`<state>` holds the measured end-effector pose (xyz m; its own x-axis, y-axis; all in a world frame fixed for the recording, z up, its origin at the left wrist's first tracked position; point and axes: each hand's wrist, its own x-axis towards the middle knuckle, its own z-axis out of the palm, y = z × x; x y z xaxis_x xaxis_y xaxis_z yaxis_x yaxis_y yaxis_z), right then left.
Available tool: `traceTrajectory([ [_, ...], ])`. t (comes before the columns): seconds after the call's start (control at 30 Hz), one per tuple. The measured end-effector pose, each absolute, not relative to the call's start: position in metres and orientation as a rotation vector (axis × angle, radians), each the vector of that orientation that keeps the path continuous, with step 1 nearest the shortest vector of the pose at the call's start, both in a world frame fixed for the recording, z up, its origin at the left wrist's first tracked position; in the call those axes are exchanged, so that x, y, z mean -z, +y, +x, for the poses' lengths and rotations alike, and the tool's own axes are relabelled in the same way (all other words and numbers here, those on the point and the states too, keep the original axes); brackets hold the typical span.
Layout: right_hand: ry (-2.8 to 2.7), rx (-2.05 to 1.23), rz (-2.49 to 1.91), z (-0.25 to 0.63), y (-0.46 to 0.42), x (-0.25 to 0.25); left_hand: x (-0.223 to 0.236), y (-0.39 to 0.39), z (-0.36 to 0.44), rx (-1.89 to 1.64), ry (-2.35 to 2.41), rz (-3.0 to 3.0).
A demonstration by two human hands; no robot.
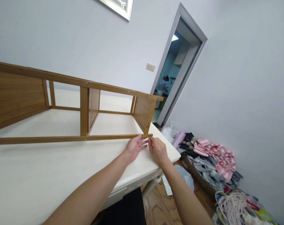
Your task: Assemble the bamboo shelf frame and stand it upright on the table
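A wooden shelf frame (85, 109) lies on its side on a white table (38, 175). My left hand (134, 147) rests on the table beside the end of the frame's lower rail (123, 136), fingers stretched out towards it. My right hand (157, 150) is right of it, fingers pinched together at the rail's end near the leg (149, 120). Something very small and pale seems to sit between its fingertips; I cannot make out what. Both hands are close to the table's right corner.
A box of pink-striped and grey cloth (214, 159) and plastic bags (170, 131) lie on the wooden floor to the right. A coil of pale cord (233, 206) lies nearer. Another person (161, 86) stands beyond an open doorway (176, 72).
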<state>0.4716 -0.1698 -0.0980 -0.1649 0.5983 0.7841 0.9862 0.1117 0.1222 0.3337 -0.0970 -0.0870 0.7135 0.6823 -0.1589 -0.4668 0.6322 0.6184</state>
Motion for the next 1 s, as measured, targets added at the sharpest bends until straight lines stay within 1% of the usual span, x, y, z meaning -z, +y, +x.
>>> traceTrajectory([
  [0.2,-1.575,0.532,-1.677,0.461,-0.169,0.106,0.089,-0.095,0.334,-0.668,0.375,0.564],
  [0.37,-1.503,0.416,-1.692,0.457,-0.169,0.106,0.092,-0.094,0.334,-0.670,0.368,0.550],
  [0.5,-1.490,0.438,-1.696,0.457,-0.169,0.105,0.092,-0.094,0.334,-0.665,0.361,0.553],
  [0.8,-1.547,0.661,-1.702,0.454,-0.168,0.106,0.088,-0.097,0.334,-0.679,0.342,0.595],
  [1.0,-1.579,0.749,-1.666,0.454,-0.170,0.105,0.088,-0.098,0.334,-0.692,0.334,0.579],
])
